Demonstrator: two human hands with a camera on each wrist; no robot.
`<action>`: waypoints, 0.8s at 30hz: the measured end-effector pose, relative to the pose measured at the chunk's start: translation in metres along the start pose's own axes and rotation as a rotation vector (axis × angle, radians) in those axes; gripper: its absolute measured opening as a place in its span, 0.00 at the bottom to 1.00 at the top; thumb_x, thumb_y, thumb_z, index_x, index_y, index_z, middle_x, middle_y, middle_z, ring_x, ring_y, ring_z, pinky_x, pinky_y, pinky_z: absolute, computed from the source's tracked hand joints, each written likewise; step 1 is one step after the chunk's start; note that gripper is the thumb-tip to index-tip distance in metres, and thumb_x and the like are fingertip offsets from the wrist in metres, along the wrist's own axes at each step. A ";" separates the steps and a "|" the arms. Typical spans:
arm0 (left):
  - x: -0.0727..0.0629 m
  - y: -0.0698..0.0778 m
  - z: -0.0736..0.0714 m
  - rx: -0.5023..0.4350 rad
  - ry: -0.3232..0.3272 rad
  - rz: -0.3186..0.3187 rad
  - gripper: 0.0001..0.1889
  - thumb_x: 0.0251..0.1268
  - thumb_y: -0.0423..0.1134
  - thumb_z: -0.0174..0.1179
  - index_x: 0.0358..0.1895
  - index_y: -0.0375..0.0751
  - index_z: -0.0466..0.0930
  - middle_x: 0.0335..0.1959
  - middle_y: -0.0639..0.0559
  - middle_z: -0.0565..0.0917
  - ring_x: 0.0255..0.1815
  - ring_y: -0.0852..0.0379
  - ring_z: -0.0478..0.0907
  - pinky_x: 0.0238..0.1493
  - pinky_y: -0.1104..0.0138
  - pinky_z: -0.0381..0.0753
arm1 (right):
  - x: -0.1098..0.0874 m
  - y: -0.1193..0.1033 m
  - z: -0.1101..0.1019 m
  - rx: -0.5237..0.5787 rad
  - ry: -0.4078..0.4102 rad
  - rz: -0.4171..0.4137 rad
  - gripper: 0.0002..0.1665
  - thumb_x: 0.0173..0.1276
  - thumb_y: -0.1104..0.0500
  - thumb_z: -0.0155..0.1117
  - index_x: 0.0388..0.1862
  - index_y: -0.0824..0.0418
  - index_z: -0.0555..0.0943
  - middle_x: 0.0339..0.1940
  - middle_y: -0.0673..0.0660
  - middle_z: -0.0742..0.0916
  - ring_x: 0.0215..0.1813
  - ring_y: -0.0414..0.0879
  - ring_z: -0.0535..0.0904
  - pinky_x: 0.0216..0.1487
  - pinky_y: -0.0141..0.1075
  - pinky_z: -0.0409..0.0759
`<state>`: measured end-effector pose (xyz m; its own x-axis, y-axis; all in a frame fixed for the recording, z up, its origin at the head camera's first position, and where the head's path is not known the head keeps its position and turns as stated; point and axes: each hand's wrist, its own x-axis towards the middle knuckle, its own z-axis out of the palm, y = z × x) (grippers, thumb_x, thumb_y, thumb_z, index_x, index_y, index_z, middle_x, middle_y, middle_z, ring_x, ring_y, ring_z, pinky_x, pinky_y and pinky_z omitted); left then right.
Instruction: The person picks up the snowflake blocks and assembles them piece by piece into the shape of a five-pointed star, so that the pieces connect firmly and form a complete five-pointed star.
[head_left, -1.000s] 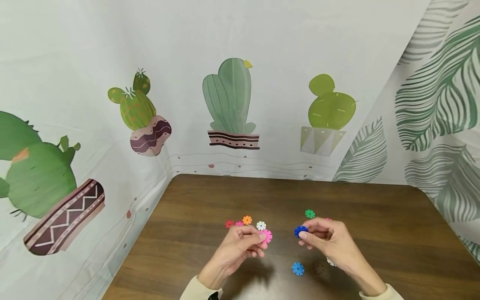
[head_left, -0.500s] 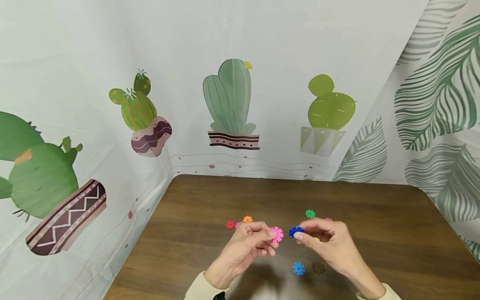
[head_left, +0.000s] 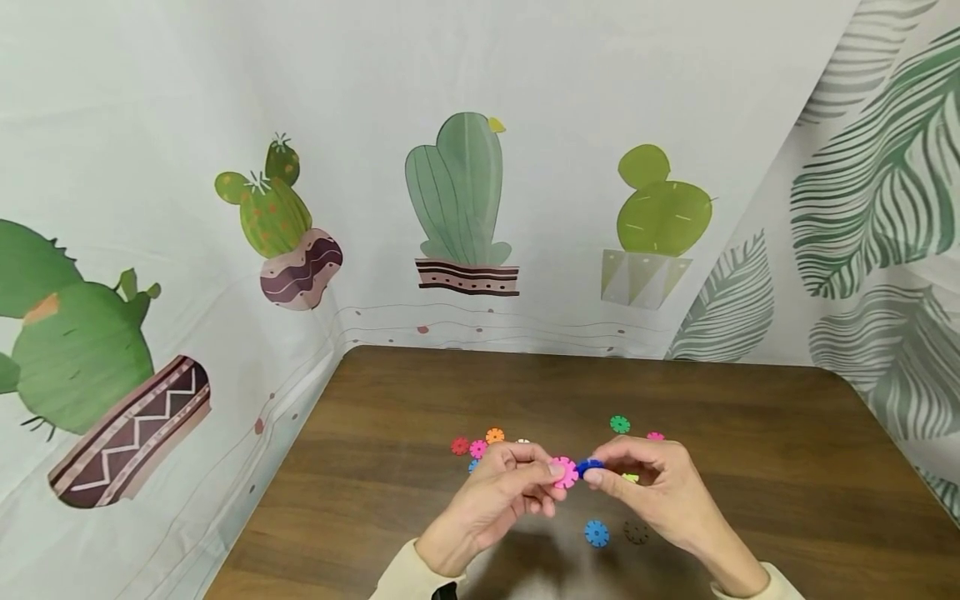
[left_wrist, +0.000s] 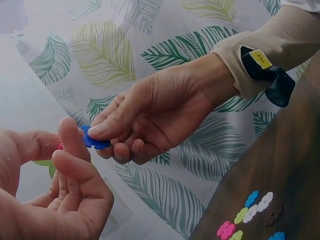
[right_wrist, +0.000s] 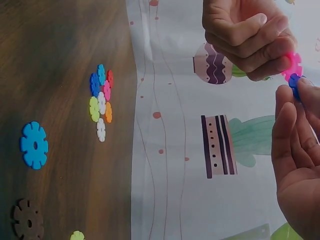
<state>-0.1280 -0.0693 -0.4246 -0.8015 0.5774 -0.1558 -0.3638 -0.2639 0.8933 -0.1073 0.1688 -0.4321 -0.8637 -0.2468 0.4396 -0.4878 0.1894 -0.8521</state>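
In the head view my left hand (head_left: 498,500) pinches a pink notched disc (head_left: 567,472), a flat plastic snowflake piece, between thumb and fingers. My right hand (head_left: 660,483) pinches a dark blue notched disc (head_left: 588,469) of the same kind, turned nearly edge-on. Both discs are held above the table, and their rims meet edge to edge. The right wrist view shows the pink disc (right_wrist: 293,67) right against the blue disc (right_wrist: 294,87). In the left wrist view the blue disc (left_wrist: 95,139) shows at the right thumb, while the left fingers mostly hide the pink one.
On the brown table (head_left: 420,383), red (head_left: 460,446), orange (head_left: 495,436) and other discs lie left, partly behind the left hand. A green disc (head_left: 619,424) lies farther back. Light blue (head_left: 597,533) and brown (head_left: 637,532) discs lie nearer. Printed cloth (head_left: 555,167) hangs behind.
The left hand has moved right with the pink disc. The right hand's blue disc has shifted slightly left and tipped edge-on. The gap between the two discs has closed.
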 end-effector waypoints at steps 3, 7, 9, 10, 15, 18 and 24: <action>0.000 0.000 0.002 -0.001 -0.009 0.003 0.06 0.69 0.31 0.65 0.33 0.45 0.84 0.25 0.58 0.89 0.21 0.67 0.82 0.30 0.76 0.86 | 0.001 -0.001 0.001 0.002 -0.012 -0.035 0.18 0.63 0.73 0.77 0.39 0.49 0.89 0.30 0.47 0.91 0.32 0.37 0.86 0.21 0.31 0.77; 0.000 0.001 0.004 -0.007 -0.021 0.012 0.06 0.69 0.30 0.65 0.33 0.45 0.84 0.25 0.58 0.90 0.21 0.67 0.82 0.30 0.76 0.85 | 0.001 -0.002 0.001 0.000 -0.032 -0.093 0.18 0.63 0.74 0.76 0.38 0.50 0.89 0.29 0.49 0.89 0.31 0.38 0.85 0.20 0.30 0.75; 0.000 0.001 0.004 -0.015 -0.031 0.017 0.06 0.69 0.30 0.66 0.33 0.45 0.85 0.26 0.57 0.90 0.22 0.67 0.83 0.30 0.76 0.85 | 0.001 -0.002 0.000 0.007 -0.046 -0.114 0.18 0.63 0.74 0.76 0.38 0.51 0.89 0.28 0.49 0.89 0.30 0.37 0.84 0.19 0.29 0.75; 0.000 0.000 0.004 -0.020 -0.037 0.018 0.06 0.69 0.30 0.66 0.34 0.45 0.85 0.26 0.57 0.91 0.22 0.67 0.83 0.30 0.76 0.85 | 0.001 -0.002 0.000 0.011 -0.051 -0.118 0.18 0.63 0.75 0.76 0.38 0.51 0.89 0.28 0.50 0.89 0.30 0.37 0.85 0.19 0.29 0.76; 0.001 -0.005 0.003 -0.047 -0.081 0.026 0.06 0.70 0.29 0.67 0.34 0.44 0.86 0.28 0.57 0.92 0.25 0.68 0.86 0.30 0.76 0.86 | 0.001 -0.002 -0.003 0.035 -0.081 -0.151 0.17 0.62 0.76 0.77 0.36 0.53 0.90 0.26 0.53 0.90 0.27 0.38 0.86 0.21 0.29 0.80; 0.000 -0.008 0.003 -0.065 -0.091 0.037 0.07 0.71 0.29 0.67 0.34 0.44 0.87 0.28 0.57 0.92 0.25 0.67 0.87 0.31 0.76 0.86 | 0.000 0.001 -0.003 0.033 -0.087 -0.148 0.14 0.62 0.74 0.78 0.34 0.55 0.91 0.25 0.52 0.89 0.26 0.41 0.86 0.20 0.28 0.79; 0.002 -0.013 0.004 -0.091 -0.075 0.064 0.07 0.72 0.28 0.66 0.36 0.44 0.87 0.29 0.55 0.93 0.25 0.66 0.87 0.33 0.74 0.88 | -0.002 0.003 -0.003 -0.019 -0.046 -0.102 0.16 0.61 0.73 0.79 0.36 0.51 0.91 0.27 0.49 0.91 0.27 0.39 0.87 0.20 0.29 0.78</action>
<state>-0.1229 -0.0619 -0.4350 -0.7881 0.6122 -0.0649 -0.3573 -0.3689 0.8580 -0.1074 0.1723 -0.4346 -0.8026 -0.3093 0.5101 -0.5759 0.1787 -0.7978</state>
